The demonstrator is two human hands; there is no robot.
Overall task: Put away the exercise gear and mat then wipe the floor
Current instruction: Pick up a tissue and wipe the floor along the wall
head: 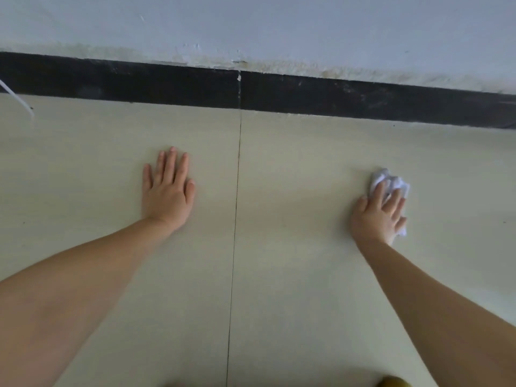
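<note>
My left hand (167,191) lies flat on the pale tiled floor (293,205), fingers straight and together, left of a tile seam. My right hand (377,216) presses a crumpled white cloth (391,184) against the floor to the right of the seam. The fingers are spread over the cloth, which sticks out beyond the fingertips and at the little-finger side. No exercise gear or mat is in view.
A black skirting strip (307,93) runs along the base of a pale blue wall (279,23) just ahead. A white cable (16,100) crosses the far left edge. A yellow object (393,382) peeks in at the bottom edge.
</note>
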